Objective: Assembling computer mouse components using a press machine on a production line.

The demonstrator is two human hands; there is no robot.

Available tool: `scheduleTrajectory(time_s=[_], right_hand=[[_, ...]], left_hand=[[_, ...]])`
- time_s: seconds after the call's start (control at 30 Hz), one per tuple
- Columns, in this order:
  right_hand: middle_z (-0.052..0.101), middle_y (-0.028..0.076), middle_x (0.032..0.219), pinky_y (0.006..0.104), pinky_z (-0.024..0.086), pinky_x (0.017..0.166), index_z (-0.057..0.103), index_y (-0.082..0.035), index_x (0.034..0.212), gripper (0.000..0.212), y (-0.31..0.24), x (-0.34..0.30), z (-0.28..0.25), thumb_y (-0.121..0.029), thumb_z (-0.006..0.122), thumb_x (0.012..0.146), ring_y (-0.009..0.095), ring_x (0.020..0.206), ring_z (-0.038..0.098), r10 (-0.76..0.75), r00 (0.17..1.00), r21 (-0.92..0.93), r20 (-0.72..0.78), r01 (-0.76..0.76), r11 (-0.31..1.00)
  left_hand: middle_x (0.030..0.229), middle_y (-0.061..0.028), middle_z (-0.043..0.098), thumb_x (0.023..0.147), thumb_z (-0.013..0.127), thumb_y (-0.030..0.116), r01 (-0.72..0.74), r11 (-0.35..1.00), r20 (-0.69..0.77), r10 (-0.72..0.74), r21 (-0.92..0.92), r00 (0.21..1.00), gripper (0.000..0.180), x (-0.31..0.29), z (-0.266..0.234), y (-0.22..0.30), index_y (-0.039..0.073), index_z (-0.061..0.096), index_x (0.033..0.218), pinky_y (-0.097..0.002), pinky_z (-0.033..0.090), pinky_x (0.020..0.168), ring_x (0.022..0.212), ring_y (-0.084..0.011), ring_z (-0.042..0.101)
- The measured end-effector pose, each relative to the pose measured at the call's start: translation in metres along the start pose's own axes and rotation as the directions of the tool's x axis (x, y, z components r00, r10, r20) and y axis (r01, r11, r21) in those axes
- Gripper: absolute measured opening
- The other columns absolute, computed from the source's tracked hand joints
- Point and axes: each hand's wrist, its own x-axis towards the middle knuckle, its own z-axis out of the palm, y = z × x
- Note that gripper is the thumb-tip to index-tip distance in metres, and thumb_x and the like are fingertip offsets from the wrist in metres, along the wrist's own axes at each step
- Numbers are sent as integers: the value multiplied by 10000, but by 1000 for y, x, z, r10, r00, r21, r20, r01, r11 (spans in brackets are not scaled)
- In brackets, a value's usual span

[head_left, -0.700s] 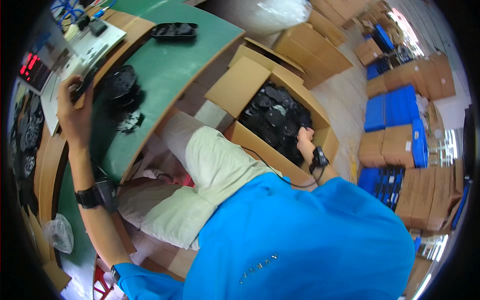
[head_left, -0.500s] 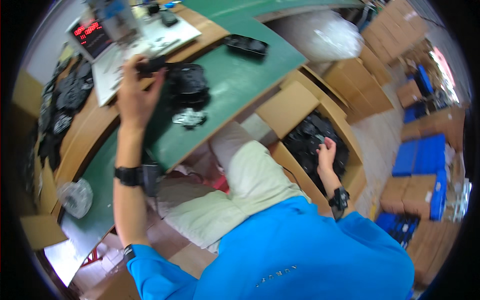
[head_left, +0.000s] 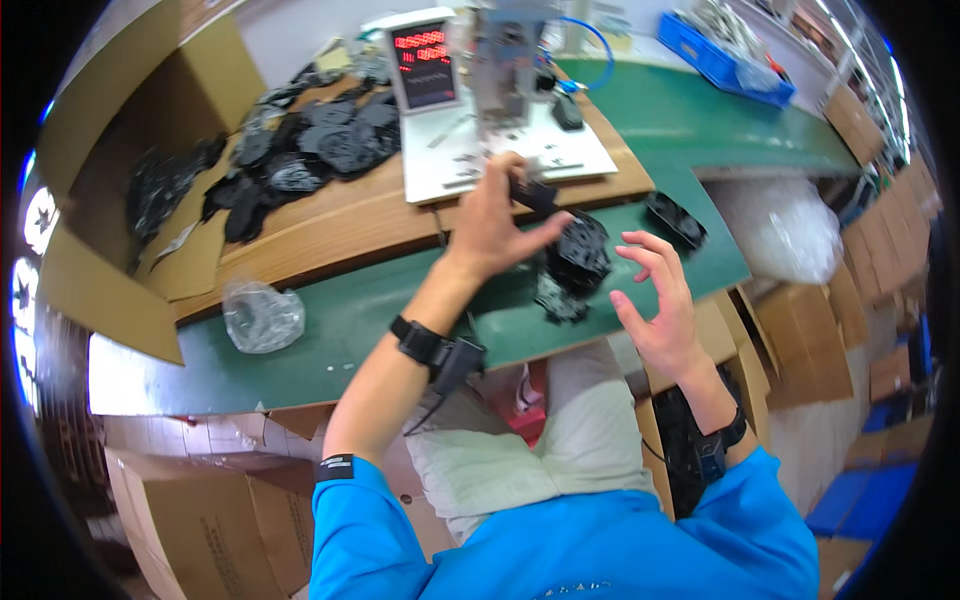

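My left hand [head_left: 488, 222] is over the front edge of the machine's white base [head_left: 425, 180], fingers curled against a small black plastic part [head_left: 536, 196] and thumb stretched out to the right. Fingers hide some of that part. My right hand [head_left: 660, 305] is raised above the near table edge, its curved fingers apart and nothing in them. Between the two hands, a stack of black plastic parts [head_left: 580, 248] sits on the green table [head_left: 390, 370]. Small shiny pieces [head_left: 560, 302] lie just in front of it.
A press-like machine [head_left: 503, 70] with a red-lit display [head_left: 423, 62] stands at the back. Black parts [head_left: 330, 140] are heaped to its left, near an open carton [head_left: 110, 270]. A black tray [head_left: 676, 220] lies to the right, and a clear bag [head_left: 262, 315] at left.
The view has swung toward the table and machine. My right hand has come up from the box of black parts to the table edge. My left hand stays by the machine base.
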Motion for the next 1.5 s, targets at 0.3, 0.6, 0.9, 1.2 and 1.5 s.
scheduleTrajectory(time_s=[0.3, 0.6, 0.9, 1.2, 1.5], right_hand=[[546, 149, 1450, 376, 507, 980, 544, -50, 1414, 452, -10, 94, 34, -214, 671, 1013, 271, 1297, 555, -36, 968, 287, 247, -38, 957], [706, 97, 1182, 301, 523, 924, 546, 4, 1396, 432, 20, 117, 50, -175, 682, 1027, 136, 1081, 662, 211, 815, 514, 540, -517, 684], [667, -4, 988, 237, 486, 741, 650, -3, 1264, 291, 87, 151, 28, -130, 712, 1010, 75, 802, 565, 436, 840, 808, 323, -485, 336], [631, 10, 915, 222, 499, 651, 674, -4, 1223, 251, 172, 241, 34, -121, 720, 1006, 93, 753, 551, 584, 805, 723, 110, -468, 509], [641, 0, 963, 233, 501, 673, 671, -61, 1232, 271, 194, 241, 59, -207, 724, 1010, 105, 792, 572, 718, 695, 579, 42, -603, 549]], left_hand=[[874, -50, 518, 938, 622, 290, 227, 846, -71, -296, -482, 952, 385, -3, -8, -4, 68, 406, 1166, -306, 494, 680, 794, -153, 558], [962, -169, 589, 959, 419, 354, 49, 876, -118, -120, -480, 986, 453, 2, -10, -4, 5, 468, 1244, -409, 483, 866, 899, -303, 606], [1009, -155, 639, 1122, 323, 359, 115, 968, -250, -172, -224, 953, 446, 2, -10, -15, -4, 508, 1301, -394, 496, 825, 886, -293, 616], [958, -205, 656, 1098, 364, 307, 131, 981, -170, -155, -145, 973, 362, 3, -13, -11, 14, 556, 1187, -479, 507, 794, 893, -420, 649], [878, -180, 645, 1090, 343, 302, 121, 988, -136, -134, -99, 982, 362, 2, -11, -5, 39, 587, 1147, -454, 509, 773, 837, -393, 653]])
